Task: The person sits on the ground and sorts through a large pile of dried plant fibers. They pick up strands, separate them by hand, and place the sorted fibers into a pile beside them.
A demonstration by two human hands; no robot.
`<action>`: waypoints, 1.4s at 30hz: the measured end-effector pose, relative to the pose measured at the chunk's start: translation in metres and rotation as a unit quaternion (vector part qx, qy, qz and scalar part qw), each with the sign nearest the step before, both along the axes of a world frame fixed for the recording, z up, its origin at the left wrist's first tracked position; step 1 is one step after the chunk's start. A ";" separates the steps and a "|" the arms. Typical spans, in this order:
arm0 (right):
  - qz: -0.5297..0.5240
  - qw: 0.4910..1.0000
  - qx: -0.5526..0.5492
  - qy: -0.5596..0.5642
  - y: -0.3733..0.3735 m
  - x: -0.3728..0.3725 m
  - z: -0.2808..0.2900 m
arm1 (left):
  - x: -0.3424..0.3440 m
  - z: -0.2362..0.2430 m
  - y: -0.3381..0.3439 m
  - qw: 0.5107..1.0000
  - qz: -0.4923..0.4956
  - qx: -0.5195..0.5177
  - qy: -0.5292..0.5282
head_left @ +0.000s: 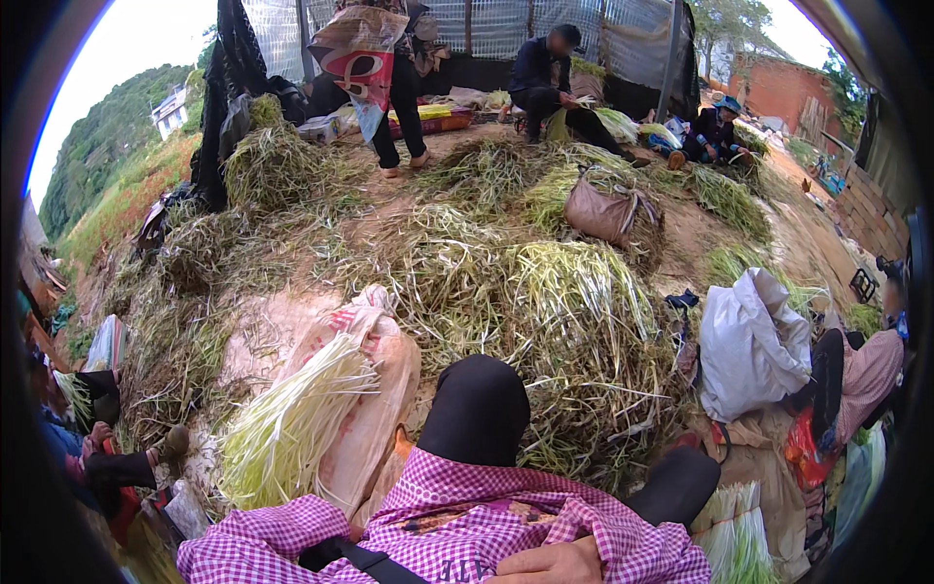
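Observation:
My right hand (pixel 550 562) lies low at my middle over the pink checked cloth (pixel 467 487), partly cut off by the lower edge; whether it holds anything is unclear. My checked left sleeve reaches to the lower left, its hand out of sight. Left of my black-clad knee (pixel 480 409), a bundle of pale trimmed stalks (pixel 282 428) rests on a pinkish woven sack (pixel 375 370). Another pale bundle (pixel 730 516) lies at my lower right. A large heap of green and straw-coloured plants (pixel 579 311) spreads beyond my knee.
A white sack (pixel 754 346) stands at right beside a seated person (pixel 866 380). Another person (pixel 112 457) sits at far left. At the back, one person (pixel 389 107) stands with a printed sack; two (pixel 545 92) (pixel 710 136) sit among plant piles near a brown bundle (pixel 608 209).

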State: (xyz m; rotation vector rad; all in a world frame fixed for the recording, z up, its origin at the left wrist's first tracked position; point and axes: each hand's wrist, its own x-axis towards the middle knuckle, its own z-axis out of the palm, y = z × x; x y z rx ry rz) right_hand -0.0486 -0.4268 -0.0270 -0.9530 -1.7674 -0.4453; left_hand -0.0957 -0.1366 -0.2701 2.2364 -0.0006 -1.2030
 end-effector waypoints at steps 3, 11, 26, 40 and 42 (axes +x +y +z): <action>-0.028 0.999 -0.001 0.015 -0.003 0.005 -0.005 | 0.005 0.001 -0.005 1.000 0.007 -0.004 -0.007; -0.049 0.978 -0.180 0.093 -0.011 0.039 -0.055 | 0.027 0.010 -0.011 0.999 0.023 -0.013 -0.027; 0.071 0.947 -0.233 0.208 -0.014 0.048 -0.107 | 0.102 0.011 -0.028 0.990 0.132 0.022 -0.036; 0.050 0.951 -0.227 0.203 0.044 0.085 -0.108 | 0.066 0.007 -0.013 0.983 0.182 -0.001 -0.009; 0.080 0.942 -0.247 0.213 0.043 0.094 -0.114 | 0.054 0.007 -0.003 0.979 0.206 0.012 0.001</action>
